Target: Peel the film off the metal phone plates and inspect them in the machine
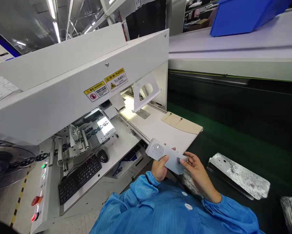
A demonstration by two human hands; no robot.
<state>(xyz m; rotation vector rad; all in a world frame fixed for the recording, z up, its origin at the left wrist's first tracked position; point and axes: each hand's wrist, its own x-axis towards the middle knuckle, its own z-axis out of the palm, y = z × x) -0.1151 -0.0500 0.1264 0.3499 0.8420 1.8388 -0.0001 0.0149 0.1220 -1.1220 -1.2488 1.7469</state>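
A grey panel (164, 154) is gripped by closed fingers of the left hand (159, 169) and right hand (196, 168). Level, edge-only holding is advised.

Factory hall w/ ceiling tube lights (53, 19). White machine housing (87, 74) at left, black keyboard (79, 178) below; dark green conveyor belt (245, 130) at right, blue bin (243, 14) beyond.

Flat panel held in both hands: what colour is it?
The panel is pale grey, lighter at its far end; head view shows it best.
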